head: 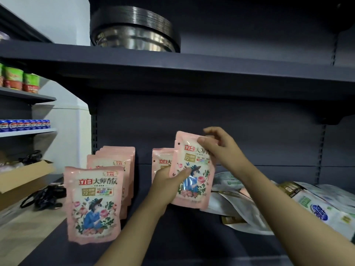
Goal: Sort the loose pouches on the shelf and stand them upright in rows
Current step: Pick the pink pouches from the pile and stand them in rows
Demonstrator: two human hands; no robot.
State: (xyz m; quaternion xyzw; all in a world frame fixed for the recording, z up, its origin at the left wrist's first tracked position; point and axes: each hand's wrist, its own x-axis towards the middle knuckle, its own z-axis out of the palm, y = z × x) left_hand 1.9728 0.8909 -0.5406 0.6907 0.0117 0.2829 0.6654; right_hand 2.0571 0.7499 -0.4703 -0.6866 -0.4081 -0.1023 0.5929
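At frame centre, a pink pouch (192, 170) printed with roses and a blue-dressed figure stands upright on the dark shelf (188, 233). The left hand (169, 184) grips its lower left edge; the right hand (217, 146) pinches its top right corner.

Both bare forearms reach forward. The left hand (169, 181) grips with thumb in front; the right hand (217, 144) pinches from above, its fingers (211, 130) curled.
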